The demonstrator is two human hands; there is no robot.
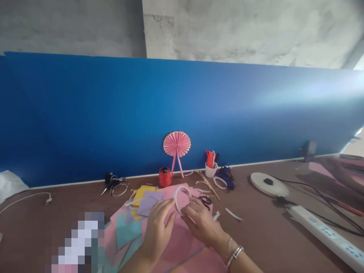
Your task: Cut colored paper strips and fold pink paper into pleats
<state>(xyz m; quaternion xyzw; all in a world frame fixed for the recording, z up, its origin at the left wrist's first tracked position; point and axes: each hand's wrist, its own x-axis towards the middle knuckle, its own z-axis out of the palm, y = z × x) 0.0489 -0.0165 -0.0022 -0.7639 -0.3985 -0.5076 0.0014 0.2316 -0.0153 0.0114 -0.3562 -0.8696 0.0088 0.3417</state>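
My right hand (pixel 200 220), with bracelets on its wrist, is closed with its fingertips on a thin white tape roll (pixel 176 204) held upright above the papers. Close to the roll's left edge is my left hand (pixel 159 220), its fingers stretched out and its thumb apart; whether its fingertips touch the roll I cannot tell. Under both hands lie large pink paper sheets (pixel 176 250). Left of them are a lilac square (pixel 148 204), yellow paper (pixel 145 192) and teal paper (pixel 127 229). Dark-handled scissors (pixel 206 201) show partly behind my right hand.
A pleated pink paper fan (pixel 176 145) stands against the blue partition (pixel 85 113), beside a red round container (pixel 165 177). A white cup (pixel 211 170) holds pens. Another white ring (pixel 220 182) lies nearby. At right are a power strip (pixel 327 233) and a white disc (pixel 263 182).
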